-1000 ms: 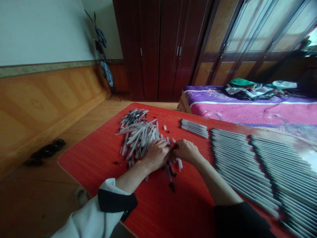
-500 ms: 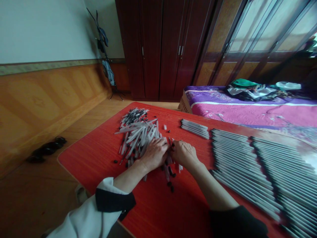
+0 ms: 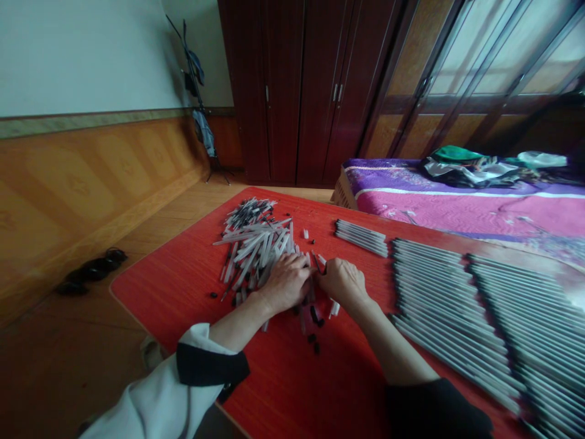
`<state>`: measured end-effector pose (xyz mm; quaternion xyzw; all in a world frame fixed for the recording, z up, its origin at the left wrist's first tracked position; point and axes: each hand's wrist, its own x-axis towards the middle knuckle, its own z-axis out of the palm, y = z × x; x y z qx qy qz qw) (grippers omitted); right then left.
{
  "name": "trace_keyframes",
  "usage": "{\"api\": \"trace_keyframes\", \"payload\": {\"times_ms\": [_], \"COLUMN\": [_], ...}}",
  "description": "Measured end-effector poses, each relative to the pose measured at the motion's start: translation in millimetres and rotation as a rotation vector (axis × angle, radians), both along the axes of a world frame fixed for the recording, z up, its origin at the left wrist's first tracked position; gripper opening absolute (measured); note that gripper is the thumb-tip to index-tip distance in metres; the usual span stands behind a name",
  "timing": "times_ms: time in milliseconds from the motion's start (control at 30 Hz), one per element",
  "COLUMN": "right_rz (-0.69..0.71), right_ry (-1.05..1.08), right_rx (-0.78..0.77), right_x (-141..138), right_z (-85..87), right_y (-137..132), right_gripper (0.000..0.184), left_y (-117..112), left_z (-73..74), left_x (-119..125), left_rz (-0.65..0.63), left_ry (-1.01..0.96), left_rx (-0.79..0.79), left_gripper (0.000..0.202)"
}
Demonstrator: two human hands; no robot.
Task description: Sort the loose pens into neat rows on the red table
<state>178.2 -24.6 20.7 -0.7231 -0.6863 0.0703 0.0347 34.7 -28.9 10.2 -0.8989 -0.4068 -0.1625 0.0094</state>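
My left hand (image 3: 287, 283) rests with curled fingers on the near edge of a loose heap of grey pen barrels and black refills (image 3: 252, 244) on the red table (image 3: 183, 292). My right hand (image 3: 342, 282) is closed beside it, fingertips pinched on a small pen part at the point where both hands meet. Small black caps (image 3: 314, 341) and short white pieces lie scattered below the hands.
Long rows of assembled grey pens (image 3: 457, 311) cover the right of the table, with a small bundle (image 3: 361, 236) behind them. A bed with a purple and pink cover (image 3: 457, 201), dark wardrobes (image 3: 301, 91) and black sandals (image 3: 91, 271) on the floor surround the table.
Both hands stay together at the edge of the heap with small finger movements. The camera view has shifted a little.
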Motion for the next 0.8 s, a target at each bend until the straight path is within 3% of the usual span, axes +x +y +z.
{"api": "trace_keyframes", "payload": {"times_ms": [500, 700, 800], "right_rz": [-0.023, 0.094, 0.078], "right_ry": [0.044, 0.02, 0.011], "right_rx": [-0.079, -0.033, -0.072], "right_x": [1.0, 2.1, 1.4], "right_z": [0.5, 2.3, 3.2], "right_y": [2.8, -1.6, -1.4], "right_gripper": [0.034, 0.034, 0.034], "left_y": [-0.5, 1.6, 2.1], "left_z": [-3.5, -5.0, -4.7], "left_x": [0.9, -0.4, -0.8], "left_rz": [-0.029, -0.045, -0.05], "left_ry": [-0.014, -0.023, -0.025], "left_rx": [-0.036, -0.047, -0.046], "left_gripper": [0.021, 0.017, 0.018]}}
